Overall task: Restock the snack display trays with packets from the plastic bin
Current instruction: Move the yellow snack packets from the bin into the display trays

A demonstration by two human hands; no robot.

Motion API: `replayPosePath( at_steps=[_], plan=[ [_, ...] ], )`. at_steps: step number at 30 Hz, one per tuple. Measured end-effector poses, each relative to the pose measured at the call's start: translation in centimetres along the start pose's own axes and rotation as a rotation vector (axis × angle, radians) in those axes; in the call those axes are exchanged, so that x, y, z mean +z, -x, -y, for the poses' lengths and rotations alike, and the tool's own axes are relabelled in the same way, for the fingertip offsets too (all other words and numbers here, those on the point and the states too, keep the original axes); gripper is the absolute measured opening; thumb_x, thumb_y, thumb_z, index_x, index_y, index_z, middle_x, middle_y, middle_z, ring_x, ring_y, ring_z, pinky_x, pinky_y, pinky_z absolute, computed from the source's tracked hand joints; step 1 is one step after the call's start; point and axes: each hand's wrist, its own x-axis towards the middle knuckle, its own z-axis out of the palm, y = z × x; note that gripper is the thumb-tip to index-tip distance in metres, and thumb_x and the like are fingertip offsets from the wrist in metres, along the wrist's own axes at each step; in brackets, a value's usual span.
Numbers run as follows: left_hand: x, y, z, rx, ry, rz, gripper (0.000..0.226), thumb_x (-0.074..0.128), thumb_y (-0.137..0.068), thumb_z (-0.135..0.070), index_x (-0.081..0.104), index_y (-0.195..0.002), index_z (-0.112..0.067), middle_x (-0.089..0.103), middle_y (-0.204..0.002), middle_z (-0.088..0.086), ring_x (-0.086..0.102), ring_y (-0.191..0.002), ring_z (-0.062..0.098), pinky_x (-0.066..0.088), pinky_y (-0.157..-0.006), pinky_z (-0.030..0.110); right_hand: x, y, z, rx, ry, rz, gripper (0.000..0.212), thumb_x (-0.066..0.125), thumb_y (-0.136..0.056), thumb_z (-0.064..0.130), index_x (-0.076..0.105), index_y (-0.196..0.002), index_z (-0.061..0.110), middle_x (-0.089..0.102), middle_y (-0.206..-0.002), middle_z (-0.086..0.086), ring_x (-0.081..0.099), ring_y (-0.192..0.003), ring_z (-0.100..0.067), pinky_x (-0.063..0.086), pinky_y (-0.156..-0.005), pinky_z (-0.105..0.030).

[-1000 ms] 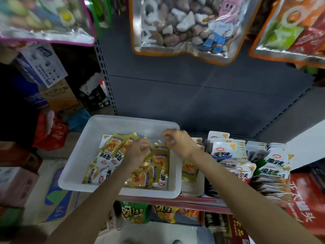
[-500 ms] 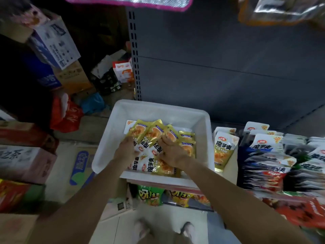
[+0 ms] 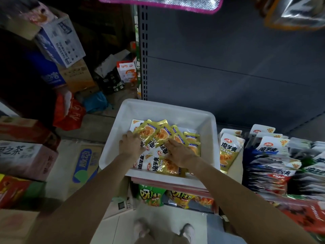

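While both hands are down in the bin, these lines hold for this moment.

Step in hand: gathering a bunch of yellow packets (image 3: 164, 138) out of the white plastic bin (image 3: 207, 124), as I judge it.
Doing it well: square the fanned packets into one stack, printed faces the same way, before lifting; then carry them toward 3 o'clock, where the display trays stand. Lifting a loose fan would likely spill some back.
Where the packets lie: overlapping in the near half of the bin, which sits on the shelf edge at about 12 o'clock from the person's feet.
Display trays: one upright packet (image 3: 228, 152) stands just beside the bin's right wall; further rows of packets (image 3: 269, 147) fill the space at 3 o'clock.
Left hand (image 3: 131, 145): palm down at the 9 o'clock side of the pile, fingers pointing toward 1 o'clock and resting on the packet edges; whether they curl round any packet I cannot tell.
Right hand (image 3: 179, 154): palm down on the middle of the pile, fingers fairly straight, pointing toward 10 o'clock and pressing the packets flat, not clasping them.
Forearms: both reach up from 6 o'clock and converge over the bin's near rim.
Risk: slippery foil packets may slide apart.
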Motion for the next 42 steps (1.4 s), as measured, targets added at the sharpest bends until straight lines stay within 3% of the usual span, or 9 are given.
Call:
replayPosePath(
  at_steps=[4,9,12,17,21,24,31,37,42],
  plan=[
    [0.3,-0.7,-0.6,-0.044,0.065,0.092,0.067,0.062,-0.089,-0.037,0.028,-0.143,-0.016,0.044,-0.132,0.018,0.044,-0.121,0.035,0.041,-0.095,0.043,0.6,-0.1,-0.3,0.008,-0.038,-0.013,0.062,0.045,-0.1,0.026,0.01,-0.151,0.028,-0.002,-0.159,0.01,0.015,-0.145,-0.023,0.035,-0.109,-0.048],
    [-2.1,0.0,-0.9,0.022,0.071,-0.13,0.069,0.064,-0.085,-0.032,0.03,-0.143,-0.014,0.046,-0.131,0.016,0.045,-0.117,0.033,0.043,-0.09,0.04,0.0,0.0,-0.5,-0.004,-0.242,0.008,0.053,0.041,-0.101,0.027,0.021,-0.15,0.023,0.015,-0.158,0.0,0.024,-0.142,-0.023,0.031,-0.112,-0.042],
    [-3.1,1.3,-0.9,0.15,0.131,-0.237,0.078,0.064,-0.086,-0.03,0.019,-0.148,-0.013,0.037,-0.142,0.013,0.036,-0.127,0.031,0.037,-0.101,0.038,-2.2,1.3,-1.0,0.069,-0.578,-0.255,0.038,0.043,-0.099,0.025,0.043,-0.136,0.015,0.054,-0.131,-0.014,0.056,-0.114,-0.03,0.046,-0.095,-0.041],
    [-5.0,3.0,-2.6,0.558,0.202,-0.187,0.075,0.064,-0.086,-0.021,0.023,-0.148,-0.015,0.03,-0.148,0.003,0.024,-0.137,0.019,0.026,-0.113,0.032,-5.7,4.5,-2.4,-0.024,-0.526,-0.633,0.063,0.059,-0.091,0.027,0.027,-0.146,0.023,0.035,-0.145,-0.005,0.042,-0.126,-0.021,0.038,-0.105,-0.037],
    [-6.1,2.8,-5.4,0.687,0.246,-0.258,0.076,0.069,-0.083,-0.019,0.028,-0.147,-0.019,0.028,-0.151,-0.002,0.022,-0.14,0.014,0.017,-0.114,0.026,-7.5,6.0,-4.7,-0.022,-0.514,-0.475,0.037,0.064,-0.089,0.02,0.054,-0.124,0.017,0.064,-0.084,0.0,0.062,-0.071,-0.008,0.049,-0.067,-0.018],
    [-6.0,2.5,-7.8,0.456,0.503,-0.352,0.084,0.074,-0.079,-0.019,0.026,-0.148,-0.014,0.024,-0.153,0.002,0.022,-0.141,0.016,0.02,-0.115,0.031,-7.4,7.2,-7.1,0.061,-0.711,-0.583,0.006,0.067,-0.086,0.012,0.063,-0.09,0.013,0.061,-0.07,0.002,0.055,-0.058,-0.002,0.038,-0.052,-0.014],
    [-7.0,3.0,-15.6,0.322,1.21,0.13,0.022,0.055,-0.094,-0.013,0.048,-0.113,-0.006,0.068,-0.091,0.005,0.069,-0.071,0.008,0.056,-0.074,0.028,-7.0,11.9,-11.4,0.095,-0.795,-0.676,0.027,0.065,-0.084,0.001,0.054,-0.072,0.023,0.059,-0.067,0.012,0.057,-0.06,0.001,0.043,-0.061,-0.018],
    [-6.8,3.3,-19.9,0.475,0.964,0.02,0.008,0.052,-0.093,-0.003,0.055,-0.096,-0.01,0.068,-0.086,0.008,0.068,-0.069,0.019,0.055,-0.072,0.033,-10.1,13.9,-13.8,0.004,-0.725,-0.758,0.057,0.066,-0.086,0.009,0.04,-0.136,0.017,0.055,-0.091,0.008,0.057,-0.086,-0.013,0.045,-0.076,-0.023],
    [-6.1,3.2,-22.3,0.53,0.787,-0.034,0.009,0.055,-0.092,-0.006,0.053,-0.086,-0.013,0.065,-0.074,0.001,0.063,-0.062,0.004,0.045,-0.063,0.021,-11.2,12.9,-16.6,0.044,-0.422,-0.71,0.016,0.062,-0.088,0.011,0.065,-0.104,0.013,0.057,-0.087,0.004,0.053,-0.08,-0.017,0.041,-0.072,-0.026]
  ],
)
